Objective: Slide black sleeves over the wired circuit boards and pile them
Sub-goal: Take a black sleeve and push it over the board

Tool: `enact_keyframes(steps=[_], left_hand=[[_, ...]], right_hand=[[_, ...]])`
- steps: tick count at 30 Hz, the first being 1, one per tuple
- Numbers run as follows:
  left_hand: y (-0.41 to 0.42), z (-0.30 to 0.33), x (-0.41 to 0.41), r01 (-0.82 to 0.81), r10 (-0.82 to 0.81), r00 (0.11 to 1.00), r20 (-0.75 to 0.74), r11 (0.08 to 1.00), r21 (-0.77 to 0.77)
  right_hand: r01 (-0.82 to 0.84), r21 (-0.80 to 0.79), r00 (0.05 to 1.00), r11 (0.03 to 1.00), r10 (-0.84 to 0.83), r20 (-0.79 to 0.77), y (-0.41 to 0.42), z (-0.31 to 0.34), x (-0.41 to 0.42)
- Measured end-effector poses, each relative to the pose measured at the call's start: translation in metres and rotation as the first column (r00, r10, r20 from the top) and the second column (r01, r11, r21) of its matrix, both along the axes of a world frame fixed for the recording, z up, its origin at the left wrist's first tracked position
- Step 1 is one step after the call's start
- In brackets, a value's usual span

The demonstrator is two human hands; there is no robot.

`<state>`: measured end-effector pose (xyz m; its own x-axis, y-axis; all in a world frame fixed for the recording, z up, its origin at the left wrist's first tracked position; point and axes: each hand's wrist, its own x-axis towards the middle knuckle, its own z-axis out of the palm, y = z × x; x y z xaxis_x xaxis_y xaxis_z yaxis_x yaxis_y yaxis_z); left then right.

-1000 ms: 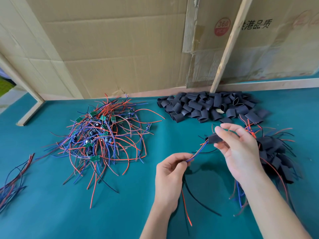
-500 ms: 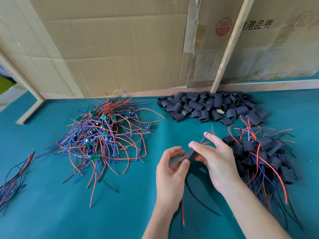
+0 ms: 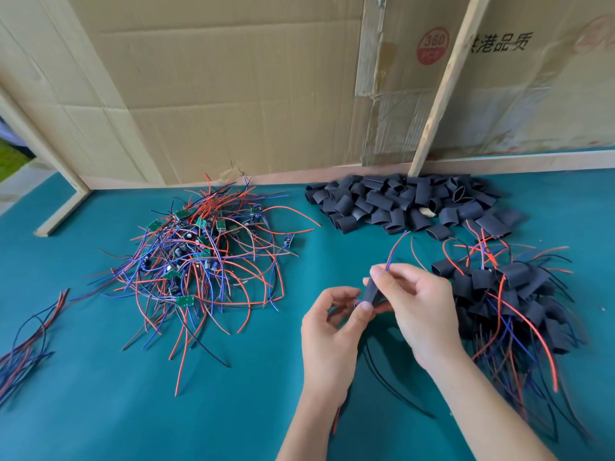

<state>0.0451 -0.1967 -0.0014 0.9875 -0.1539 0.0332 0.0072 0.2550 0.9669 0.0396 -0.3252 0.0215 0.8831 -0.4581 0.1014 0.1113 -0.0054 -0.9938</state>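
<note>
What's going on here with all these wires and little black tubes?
A person is fitting a black sleeve over a wired circuit board. The left hand and right hand both pinch it above the green table. Bare boards lie heaped at left, empty sleeves at the back, and finished ones pile up at right.

both hands raised together, left hand (image 3: 332,331) fingers curled pinching, right hand (image 3: 416,304) pinching w/ thumb & forefinger

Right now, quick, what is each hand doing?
Left hand: pinches the lower end of the black sleeve.
Right hand: pinches the sleeve's upper end, where the red and blue wires come out.
</note>
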Motion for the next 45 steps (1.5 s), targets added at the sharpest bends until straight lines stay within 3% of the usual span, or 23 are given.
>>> enact_keyframes(steps=[4, 9, 22, 28, 34, 45], left_hand=[[0.001, 0.003, 0.000, 0.031, -0.033, 0.999, 0.027, 0.998, 0.063], [-0.001, 0.003, 0.000, 0.014, -0.021, 0.998, 0.055, 0.992, 0.124], [-0.007, 0.001, 0.001, -0.133, 0.123, 0.990, 0.070, 0.979, 0.157], [-0.009, 0.003, -0.002, -0.149, 0.115, 0.983, 0.145, 0.957, 0.249], [-0.011, 0.004, -0.003, -0.162, 0.115, 0.979, 0.168, 0.940, 0.301], [-0.011, 0.004, -0.003, -0.184, 0.151, 0.979, 0.135, 0.940, 0.286]], right_hand=[[0.152, -0.123, 0.988, 0.981, -0.154, -0.005, -0.005, -0.005, 0.002], [0.229, -0.155, 0.972, 0.961, -0.235, -0.021, -0.005, -0.006, 0.002], [0.172, -0.212, 0.984, 0.962, -0.160, 0.074, 0.003, 0.003, -0.004], [0.181, -0.302, 0.983, 0.936, -0.166, 0.073, 0.002, 0.002, -0.004], [0.164, -0.276, 0.986, 0.947, -0.150, 0.070, -0.001, 0.003, -0.005], [0.131, -0.332, 0.991, 0.934, -0.128, 0.030, -0.016, 0.005, -0.003]])
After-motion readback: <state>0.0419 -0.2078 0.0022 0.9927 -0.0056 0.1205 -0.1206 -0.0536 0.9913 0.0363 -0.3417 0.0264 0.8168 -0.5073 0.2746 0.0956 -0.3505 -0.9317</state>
